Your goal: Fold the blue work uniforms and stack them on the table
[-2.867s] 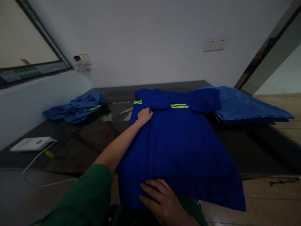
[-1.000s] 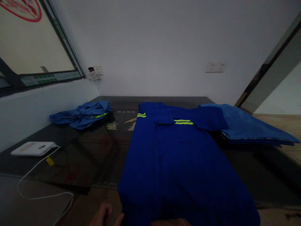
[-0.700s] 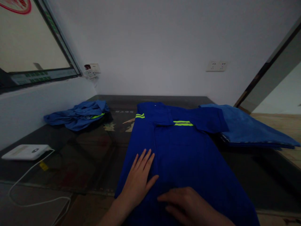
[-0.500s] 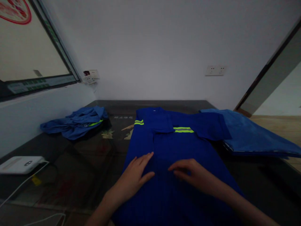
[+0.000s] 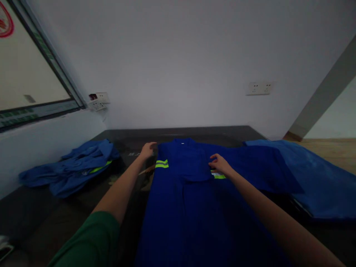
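A dark blue work garment [image 5: 169, 207] lies flat and lengthwise on the dark table, with yellow-green reflective bands and a small white label at its collar. One sleeve [image 5: 194, 163] is folded across the chest; the other stretches out to the right. My left hand [image 5: 147, 150] is at the garment's left shoulder edge, its fingers stretched toward the cloth; contact is unclear. Over the cuff of the folded sleeve, beside a reflective band, hovers or rests my right hand [image 5: 220, 165], with loosely curled fingers apart.
A crumpled blue garment [image 5: 80, 163] lies on the table's left. Folded lighter blue cloth [image 5: 319, 178] lies at the right, partly under the outstretched sleeve. A white wall with sockets [image 5: 259, 88] stands behind the table [image 5: 130, 135]. Part of a white device [image 5: 5, 243] shows lower left.
Both my hands have moved forward from the garment's middle to its upper part, the left to the shoulder, the right to the folded cuff. The view has shifted closer.
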Tool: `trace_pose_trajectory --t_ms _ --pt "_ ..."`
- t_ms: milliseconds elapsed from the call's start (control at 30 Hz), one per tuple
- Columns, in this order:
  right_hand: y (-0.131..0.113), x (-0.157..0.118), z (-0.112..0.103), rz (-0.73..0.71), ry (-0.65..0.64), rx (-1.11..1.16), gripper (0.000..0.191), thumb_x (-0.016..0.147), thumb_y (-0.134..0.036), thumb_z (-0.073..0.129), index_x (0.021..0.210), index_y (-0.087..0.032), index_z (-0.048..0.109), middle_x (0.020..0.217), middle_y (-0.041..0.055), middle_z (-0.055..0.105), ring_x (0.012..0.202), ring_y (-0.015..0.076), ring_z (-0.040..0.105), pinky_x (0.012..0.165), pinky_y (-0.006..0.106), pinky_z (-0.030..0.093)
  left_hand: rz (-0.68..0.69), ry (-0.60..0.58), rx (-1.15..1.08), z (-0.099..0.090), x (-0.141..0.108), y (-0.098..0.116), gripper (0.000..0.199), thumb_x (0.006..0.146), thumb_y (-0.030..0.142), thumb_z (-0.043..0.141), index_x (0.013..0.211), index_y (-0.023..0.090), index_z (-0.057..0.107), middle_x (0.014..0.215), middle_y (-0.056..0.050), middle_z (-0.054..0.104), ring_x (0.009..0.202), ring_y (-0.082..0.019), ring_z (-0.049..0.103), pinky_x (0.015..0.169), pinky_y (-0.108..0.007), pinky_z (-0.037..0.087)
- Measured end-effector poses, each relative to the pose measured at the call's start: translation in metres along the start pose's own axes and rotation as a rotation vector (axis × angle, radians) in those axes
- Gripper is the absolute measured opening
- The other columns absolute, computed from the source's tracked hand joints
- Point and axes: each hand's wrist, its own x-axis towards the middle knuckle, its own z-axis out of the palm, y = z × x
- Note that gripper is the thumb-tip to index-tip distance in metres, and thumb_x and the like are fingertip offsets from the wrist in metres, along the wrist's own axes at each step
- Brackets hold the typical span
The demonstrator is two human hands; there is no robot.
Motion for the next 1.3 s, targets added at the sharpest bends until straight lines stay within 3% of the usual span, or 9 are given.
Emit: trace_pose_trajectory --t_ms 167,300,400,533,667,800,900,1167,1300 --pt "0.008 0.006 0.002 0.003 -0.074 0.155 0.03 0.073 -0.008 0.066 0.098 -0.019 0.053 0.092 0.003 0.059 0.06 0.0074 0.058 0.053 0.019 0.051 0.114 -0.153 -0.057 0.017 0.049 -0.034 0.02 0.066 0.036 0.073 0.079 0.021 0.073 0.112 -0.007 0.067 0.113 -0.025 0.057 0.105 -0.039 0.039" --pt "0.012 0.007 -0.001 -0.034 -0.176 0.173 0.025 0.072 -0.009 0.065 0.095 -0.018 0.058 0.082 0.0001 0.058 0.055 0.0057 0.053 0.047 0.016 0.043 0.129 -0.316 -0.209 0.02 0.072 -0.045 0.039 0.058 0.056 0.076 0.064 0.018 0.069 0.105 -0.009 0.067 0.104 -0.024 0.059 0.097 -0.035 0.043" --pt "0.012 0.012 0.001 -0.049 -0.204 0.138 0.025 0.073 -0.013 0.065 0.097 -0.018 0.063 0.078 -0.0009 0.058 0.051 0.0054 0.049 0.043 0.016 0.037 0.031 -0.447 -0.496 0.026 0.077 -0.039 0.043 0.061 0.057 0.075 0.072 0.016 0.066 0.092 -0.007 0.067 0.085 -0.019 0.062 0.081 -0.032 0.049" --pt "0.008 0.014 0.007 -0.114 -0.2 0.055 0.028 0.073 -0.014 0.066 0.1 -0.017 0.068 0.074 -0.0004 0.059 0.051 0.0061 0.048 0.045 0.018 0.036 -0.052 -0.445 -0.671 0.04 0.079 -0.027 0.038 0.068 0.052 0.072 0.072 0.017 0.058 0.063 0.002 0.054 0.056 -0.01 0.05 0.054 -0.022 0.04" --pt "0.002 0.007 0.009 -0.218 -0.174 -0.074 0.041 0.07 -0.015 0.068 0.112 -0.016 0.068 0.066 -0.0027 0.056 0.049 0.0068 0.043 0.047 0.021 0.035 0.053 -0.453 -0.486 0.054 0.081 -0.022 0.035 0.07 0.05 0.068 0.074 0.016 0.059 0.065 0.002 0.056 0.059 -0.011 0.05 0.057 -0.022 0.038" --pt "0.001 -0.003 0.0 -0.315 -0.127 -0.152 0.046 0.068 -0.012 0.066 0.114 -0.017 0.069 0.087 0.0019 0.062 0.051 0.0059 0.043 0.05 0.022 0.038 0.238 -0.369 -0.168 0.066 0.08 -0.022 0.027 0.078 0.043 0.058 0.075 0.016 0.061 0.077 -0.001 0.063 0.078 -0.017 0.056 0.074 -0.027 0.042" --pt "0.005 -0.011 -0.008 -0.323 -0.1 -0.167 0.047 0.069 -0.013 0.065 0.116 -0.019 0.068 0.094 0.0036 0.063 0.05 0.0056 0.044 0.049 0.022 0.039 0.264 -0.273 0.084 0.073 0.076 -0.022 0.022 0.084 0.038 0.051 0.079 0.018 0.061 0.085 -0.002 0.065 0.086 -0.019 0.057 0.079 -0.029 0.041" --pt "0.027 -0.037 -0.003 -0.084 -0.066 -0.063 0.044 0.071 -0.015 0.067 0.115 -0.017 0.068 0.077 0.0023 0.064 0.058 0.0113 0.055 0.057 0.024 0.046 0.242 -0.217 0.481 0.076 0.062 -0.005 0.021 0.092 0.032 0.043 0.094 0.02 0.06 0.106 -0.01 0.066 0.105 -0.027 0.057 0.09 -0.042 0.037" --pt "0.023 -0.026 -0.003 -0.03 -0.033 0.193 0.034 0.078 -0.026 0.065 0.11 -0.017 0.067 0.091 0.0053 0.065 0.067 0.0125 0.06 0.058 0.024 0.048 0.27 -0.208 0.441 0.077 0.055 0.016 0.03 0.097 0.032 0.032 0.094 0.021 0.059 0.102 -0.006 0.068 0.103 -0.024 0.058 0.099 -0.047 0.028"
